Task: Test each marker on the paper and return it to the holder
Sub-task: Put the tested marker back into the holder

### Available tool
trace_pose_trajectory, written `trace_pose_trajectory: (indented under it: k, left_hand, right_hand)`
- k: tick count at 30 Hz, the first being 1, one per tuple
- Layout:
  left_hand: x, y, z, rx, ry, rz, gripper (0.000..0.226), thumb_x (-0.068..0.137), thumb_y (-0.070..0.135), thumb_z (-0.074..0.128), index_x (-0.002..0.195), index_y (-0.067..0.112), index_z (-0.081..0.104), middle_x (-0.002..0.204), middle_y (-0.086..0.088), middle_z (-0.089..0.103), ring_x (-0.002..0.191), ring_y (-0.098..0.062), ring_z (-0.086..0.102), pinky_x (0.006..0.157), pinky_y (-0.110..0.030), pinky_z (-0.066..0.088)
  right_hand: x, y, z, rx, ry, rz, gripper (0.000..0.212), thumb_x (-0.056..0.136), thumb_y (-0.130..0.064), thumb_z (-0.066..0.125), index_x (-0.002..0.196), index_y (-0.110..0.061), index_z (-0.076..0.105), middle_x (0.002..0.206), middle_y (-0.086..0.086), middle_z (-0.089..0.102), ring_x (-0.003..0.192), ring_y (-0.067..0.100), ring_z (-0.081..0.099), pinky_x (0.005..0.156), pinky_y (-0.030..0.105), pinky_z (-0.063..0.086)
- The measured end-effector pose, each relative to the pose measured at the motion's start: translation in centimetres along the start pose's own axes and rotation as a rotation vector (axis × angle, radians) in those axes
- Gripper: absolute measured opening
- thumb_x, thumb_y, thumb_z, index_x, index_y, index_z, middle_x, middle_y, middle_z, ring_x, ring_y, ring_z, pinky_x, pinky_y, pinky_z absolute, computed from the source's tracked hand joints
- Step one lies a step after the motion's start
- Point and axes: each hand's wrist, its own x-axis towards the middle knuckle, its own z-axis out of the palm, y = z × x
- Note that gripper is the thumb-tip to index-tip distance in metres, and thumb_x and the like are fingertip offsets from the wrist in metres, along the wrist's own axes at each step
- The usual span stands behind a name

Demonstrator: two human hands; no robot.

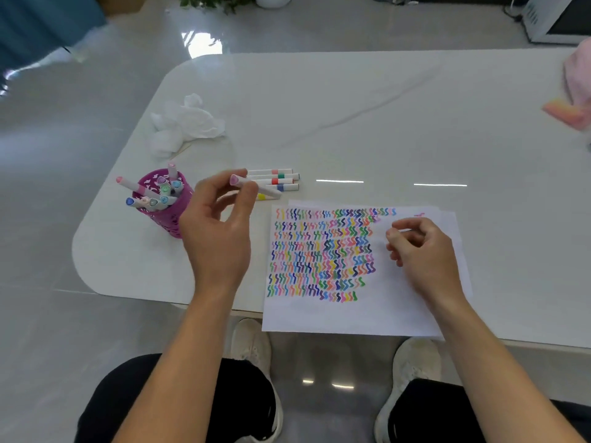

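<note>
Right hand [422, 247] curled on paper [399, 310] (hold unclear), left hand [220, 225] pinching marker [269, 191], axis left-right, heart end leftward.

Likely a home dining area: white table [383, 107], microwave [559, 20], potted plant [211, 1], tiled floor [64, 155].
</note>
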Motion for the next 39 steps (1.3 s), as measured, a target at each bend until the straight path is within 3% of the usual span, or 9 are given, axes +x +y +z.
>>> trace_pose_trajectory:
  k: [5,10,14,19,28,32,35,37,39]
  left_hand:
    - [2.1,1.1,-1.9,0.109,0.191,0.338,0.019,0.099,0.021,0.066,0.115,0.031,0.07,0.107,0.004,0.074,0.101,-0.018,0.071,0.09,-0.03,0.055]
    - [3.7,1.1,-4.1,0.299,0.292,0.466,0.026,0.105,0.026,0.057,0.127,0.016,0.067,0.107,0.007,0.066,0.103,-0.012,0.068,0.087,-0.029,0.054]
    - [4.3,0.6,-4.9,0.364,0.283,0.447,0.03,0.105,0.029,0.055,0.13,0.015,0.066,0.108,0.005,0.065,0.106,-0.016,0.067,0.091,-0.038,0.055]
    - [4.6,-0.3,-4.9,0.461,0.252,0.365,0.032,0.103,0.031,0.056,0.128,0.015,0.069,0.112,0.001,0.068,0.1,-0.005,0.063,0.091,-0.021,0.051]
    - [5.1,-1.4,-4.9,0.548,0.268,0.238,0.029,0.096,0.025,0.064,0.124,0.026,0.069,0.113,0.008,0.072,0.099,-0.007,0.069,0.09,-0.036,0.057]
    - [5.2,-2.0,-5.1,0.612,0.254,0.212,0.027,0.095,0.023,0.065,0.121,0.023,0.073,0.109,0.004,0.074,0.097,-0.007,0.068,0.098,-0.025,0.052]
    - [5.0,-2.3,-5.1,0.661,0.227,0.181,0.029,0.096,0.026,0.064,0.123,0.021,0.073,0.114,0.003,0.074,0.1,-0.007,0.066,0.094,-0.005,0.041]
    - [4.9,-2.5,-5.1,0.696,0.205,0.187,0.032,0.096,0.026,0.063,0.126,0.019,0.071,0.118,0.001,0.073,0.105,-0.01,0.066,0.099,-0.013,0.044]
    - [4.9,-2.8,-5.1,0.72,0.184,0.189,0.032,0.097,0.025,0.062,0.127,0.016,0.07,0.12,-0.002,0.072,0.109,-0.018,0.065,0.103,-0.034,0.05]
  right_hand:
    - [-0.3,0.2,0.3,-0.124,-0.007,-0.054,0.01,0.098,-0.022,0.069,0.108,-0.021,0.066,0.088,0.0,0.073,0.08,0.018,0.071,0.071,0.03,0.055]
    - [-0.4,0.3,0.3,-0.148,-0.005,-0.066,0.011,0.099,-0.022,0.068,0.109,-0.022,0.065,0.089,-0.002,0.073,0.082,0.017,0.071,0.069,0.025,0.051]
    - [-0.3,0.3,0.3,-0.126,-0.003,-0.05,0.012,0.099,-0.02,0.068,0.111,-0.02,0.065,0.09,0.0,0.073,0.083,0.019,0.072,0.073,0.031,0.056]
    - [-0.3,0.3,0.4,-0.117,0.004,-0.041,0.012,0.099,-0.02,0.068,0.11,-0.021,0.065,0.09,0.0,0.073,0.083,0.018,0.072,0.074,0.034,0.058]
    - [-0.2,0.0,0.6,-0.074,0.008,-0.01,0.014,0.1,-0.019,0.066,0.113,-0.02,0.065,0.096,0.003,0.072,0.086,0.019,0.072,0.077,0.037,0.06]
    - [-0.2,-0.1,0.7,-0.051,0.01,0.003,0.014,0.101,-0.018,0.065,0.115,-0.018,0.064,0.095,0.002,0.073,0.082,0.016,0.071,0.073,0.031,0.059]
    - [-0.1,-0.1,0.7,-0.042,0.014,0.008,0.015,0.101,-0.018,0.065,0.116,-0.017,0.064,0.096,0.003,0.073,0.081,0.016,0.071,0.07,0.026,0.055]
    - [-0.1,-0.1,0.7,-0.036,0.015,0.013,0.015,0.101,-0.018,0.065,0.116,-0.016,0.065,0.096,0.003,0.073,0.081,0.016,0.071,0.069,0.025,0.054]
    - [-0.1,-0.1,0.7,-0.033,0.014,0.014,0.015,0.101,-0.018,0.065,0.116,-0.017,0.065,0.096,0.002,0.073,0.08,0.016,0.07,0.068,0.025,0.054]
